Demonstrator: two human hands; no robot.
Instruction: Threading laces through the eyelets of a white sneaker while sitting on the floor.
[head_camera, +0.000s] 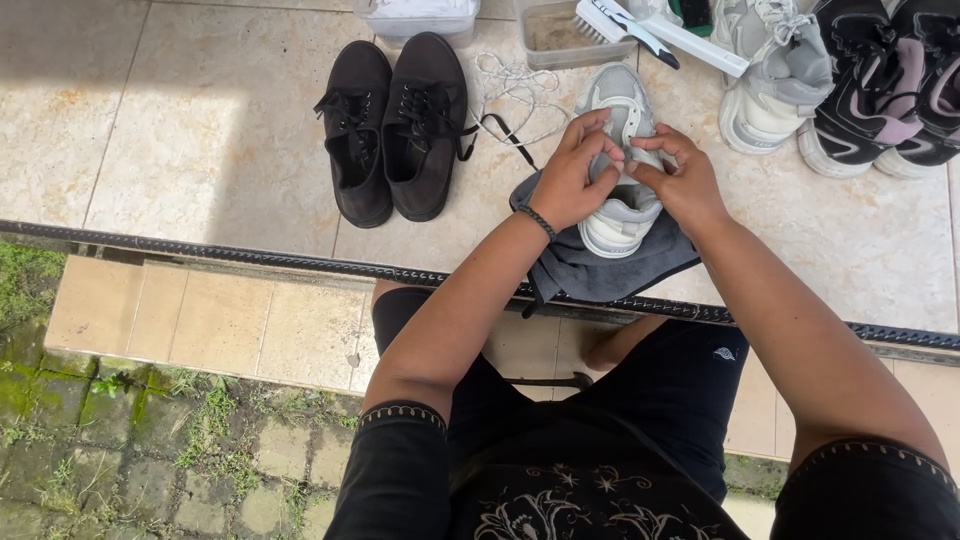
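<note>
A light grey sneaker (618, 215) rests on a dark grey cloth (600, 270) on the tiled floor, toe toward me. Both hands work at its upper over the tongue. My left hand (575, 172) pinches at the lace area with fingers closed, a dark bracelet on its wrist. My right hand (680, 175) grips the other side of the upper, thumb pressed inward. A loose white lace (510, 90) lies coiled on the tiles just behind the sneaker.
A pair of black lace-up shoes (395, 125) stands to the left. At the back are clear tubs (555, 30), a brush (625, 25), a grey sneaker (770, 75) and black-and-pink sneakers (890, 90). A step edge (200, 250) drops to mossy pavers.
</note>
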